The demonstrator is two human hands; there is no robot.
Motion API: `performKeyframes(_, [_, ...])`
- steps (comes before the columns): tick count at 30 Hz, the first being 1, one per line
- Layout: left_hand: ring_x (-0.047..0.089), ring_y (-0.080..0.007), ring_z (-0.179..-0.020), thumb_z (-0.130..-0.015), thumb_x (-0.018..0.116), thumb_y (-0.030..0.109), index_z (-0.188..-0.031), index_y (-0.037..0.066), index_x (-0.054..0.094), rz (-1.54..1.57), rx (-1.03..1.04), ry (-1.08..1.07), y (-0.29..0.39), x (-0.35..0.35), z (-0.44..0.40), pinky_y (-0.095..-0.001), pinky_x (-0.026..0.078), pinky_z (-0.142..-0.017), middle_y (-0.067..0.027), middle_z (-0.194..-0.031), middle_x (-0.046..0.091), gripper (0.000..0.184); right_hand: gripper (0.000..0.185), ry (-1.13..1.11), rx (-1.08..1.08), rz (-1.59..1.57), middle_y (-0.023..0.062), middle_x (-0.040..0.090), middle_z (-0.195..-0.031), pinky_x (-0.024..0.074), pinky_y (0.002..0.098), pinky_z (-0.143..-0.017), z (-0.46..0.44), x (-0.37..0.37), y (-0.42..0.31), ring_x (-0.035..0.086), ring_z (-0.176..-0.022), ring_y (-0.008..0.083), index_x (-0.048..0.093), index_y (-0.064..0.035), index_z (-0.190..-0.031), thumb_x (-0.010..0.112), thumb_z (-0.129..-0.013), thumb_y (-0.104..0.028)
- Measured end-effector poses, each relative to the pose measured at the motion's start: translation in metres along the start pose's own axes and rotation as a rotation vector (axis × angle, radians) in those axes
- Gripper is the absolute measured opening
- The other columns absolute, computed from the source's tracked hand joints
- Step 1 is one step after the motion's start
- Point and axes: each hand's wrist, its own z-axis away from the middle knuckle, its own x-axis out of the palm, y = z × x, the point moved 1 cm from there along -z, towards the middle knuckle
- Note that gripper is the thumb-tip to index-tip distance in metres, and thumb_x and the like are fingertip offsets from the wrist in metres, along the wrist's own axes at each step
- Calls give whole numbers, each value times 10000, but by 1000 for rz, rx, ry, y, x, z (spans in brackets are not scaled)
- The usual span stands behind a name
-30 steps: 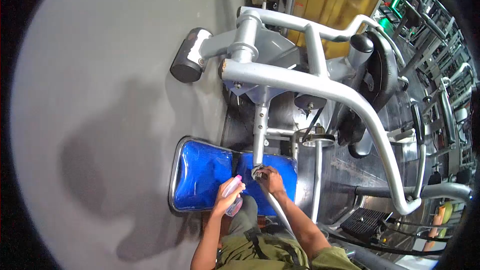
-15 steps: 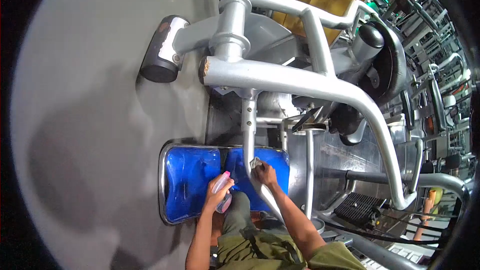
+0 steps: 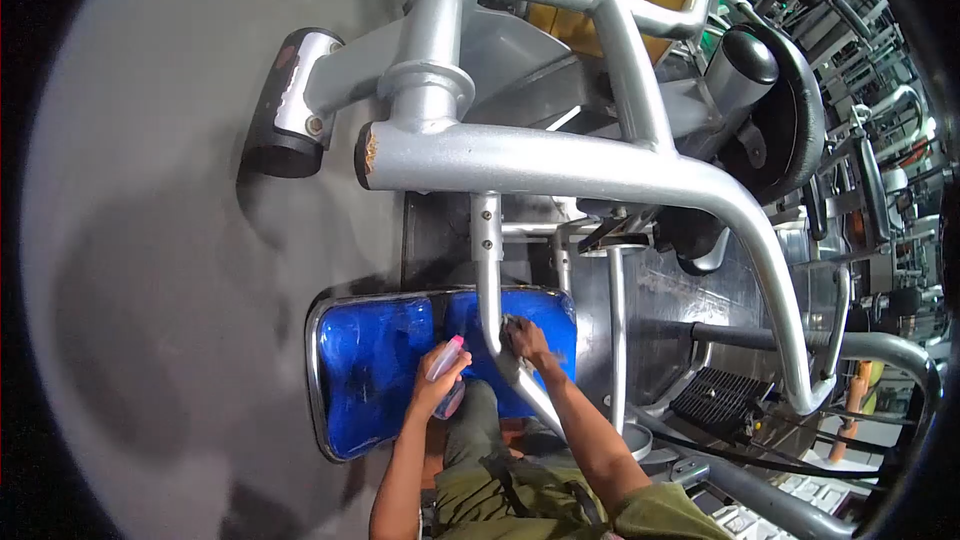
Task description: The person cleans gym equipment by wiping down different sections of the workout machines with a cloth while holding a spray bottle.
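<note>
My left hand (image 3: 428, 386) is closed around a clear plastic bottle (image 3: 444, 361) with a pink top, held above the blue padded seat (image 3: 372, 365). My right hand (image 3: 530, 342) presses against a bent silver bar (image 3: 488, 290) of the gym machine, at the point where it curves toward me. Between those fingers and the bar is a greyish cloth (image 3: 508, 326), mostly hidden by the hand. The bar passes in front of the seat's right half.
Thick silver tubes (image 3: 560, 162) of the machine span the space ahead, with a black-capped cylinder (image 3: 288, 100) sticking out left. Grey floor (image 3: 170, 270) lies to the left. A ridged black footplate (image 3: 712, 395) and more gym equipment (image 3: 870, 185) are at the right.
The view has shifted, so the upper frame looks larger and farther left. My right hand has moved slightly along the bar with the cloth; my left hand still holds the bottle.
</note>
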Motion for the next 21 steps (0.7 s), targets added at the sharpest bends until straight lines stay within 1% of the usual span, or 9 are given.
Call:
performKeyframes(4, [654, -114, -831, -916, 691, 136, -1069, 21, 635, -29, 1, -17, -4, -1, -3, -258, 492, -612, -52, -943, 677, 201, 448, -86, 12, 169, 300, 649, -1016, 495, 537, -825, 9, 0, 16, 621, -996, 484, 641, -29, -1108, 522, -923, -419])
performKeyframes(7, [568, -75, -595, -891, 722, 217, -944, 48, 653, 55, 49, 40, -8, 3, -4, -247, 454, -543, -14, -788, 673, 190, 448, -172, -6, 224, 293, 653, -1018, 500, 522, -816, 5, -5, 23, 629, -990, 473, 655, -37, -1099, 534, -915, -427])
performKeyframes(9, [570, -76, -599, -889, 722, 214, -940, 50, 652, 47, 30, 33, -6, 1, -4, -246, 452, -544, -13, -785, 670, 185, 430, -185, -53, 194, 271, 658, -1048, 505, 504, -786, -8, -7, 6, 638, -978, 457, 665, -58, -1099, 533, -920, -426])
performKeyframes(10, [571, -76, -601, -889, 722, 212, -938, 51, 652, 41, 18, 31, -5, 0, -3, -246, 451, -544, -13, -783, 668, 183, 422, -10, 57, 88, 255, 679, -1008, 503, 493, -779, -19, 4, 4, 652, -961, 444, 670, -45, -1080, 530, -924, -411])
performKeyframes(13, [575, -78, -612, -885, 725, 216, -933, 51, 651, 7, 6, 38, -9, -5, -4, -245, 451, -544, -14, -787, 670, 187, 470, 188, 67, -42, 291, 663, -1020, 501, 525, -861, -24, 11, -16, 637, -989, 467, 688, -58, -1090, 535, -911, -465])
performKeyframes(14, [575, -78, -614, -885, 726, 219, -931, 53, 651, 5, -1, 38, -8, -6, -2, -244, 451, -546, -12, -786, 668, 188, 483, 236, 45, -64, 290, 665, -1014, 501, 525, -859, -13, 10, -22, 639, -983, 466, 693, -63, -1091, 524, -917, -481])
performKeyframes(17, [577, -78, -623, -885, 726, 227, -927, 57, 650, 7, 6, 45, -2, -9, -6, -241, 453, -555, -7, -788, 665, 191, 432, 22, 116, 109, 267, 680, -1003, 514, 494, -810, 4, 2, -9, 663, -965, 429, 684, -47, -1102, 551, -923, -417])
performKeyframes(18, [578, -78, -628, -887, 724, 229, -926, 58, 651, 8, 8, 51, -3, -11, -5, -240, 454, -559, -6, -791, 667, 190, 427, -3, 81, 149, 254, 687, -993, 514, 494, -816, 16, -3, -7, 668, -956, 421, 690, -54, -1063, 561, -911, -432])
performKeyframes(21, [582, -78, -639, -887, 723, 230, -925, 61, 654, 41, -36, 58, -4, -16, -7, -239, 459, -569, -6, -802, 672, 187, 424, -75, 1, 203, 243, 690, -947, 517, 493, -779, 12, -15, -11, 681, -920, 413, 699, -74, -1072, 572, -900, -440])
